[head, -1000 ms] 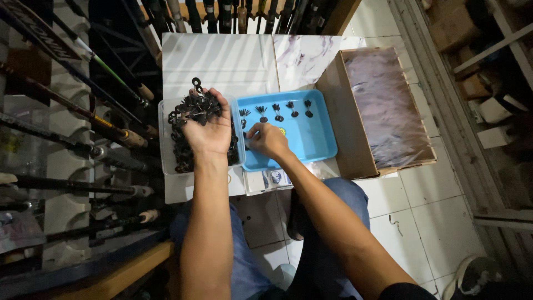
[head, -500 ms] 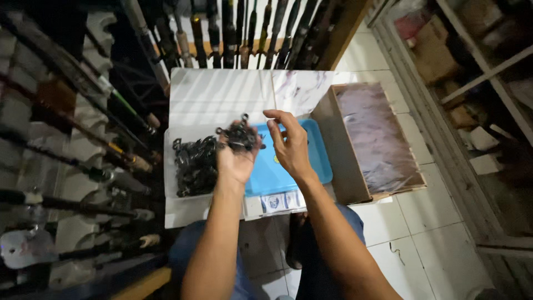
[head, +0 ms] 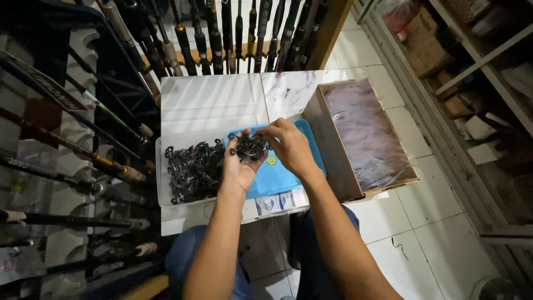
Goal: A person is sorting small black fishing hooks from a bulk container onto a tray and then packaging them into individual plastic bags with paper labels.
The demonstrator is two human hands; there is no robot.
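Step in hand: the person was sorting small black metal parts, judged from the cupped handful and the picking fingers; the work looked partway through.
Left hand (head: 242,166): palm up and cupped, fingers curled around a heap of small black ring parts (head: 250,147), held above the left edge of the blue tray (head: 286,172).
Right hand (head: 290,147): at 3 o'clock of the left hand, back upward, fingertips pressed together at the heap and apparently pinching 1 part; the exact piece could not be made out.
Next move calls for: a fine pinch to free 1 ring from the tangle without spilling the rest, in my judgement.
Clear tub (head: 162,183): at 9 o'clock of the left hand, on the table (head: 205,100), filled with many more of the same black parts (head: 191,172).
Blue tray: shallow, just beside the tub at 3 o'clock of it; mostly hidden by both hands, so its contents could not be told.
Cardboard box (head: 313,133): at 3 o'clock of the tray, open-topped, its inside covered with crinkled clear plastic film (head: 363,133).
Small packets (head: 275,203): printed cards lay at 6 o'clock of the tray, at the near table edge.
Surroundings: fishing rods (head: 222,33) stood in racks at 12 o'clock and 9 o'clock; white floor tiles (head: 427,222) lay at 4 o'clock.
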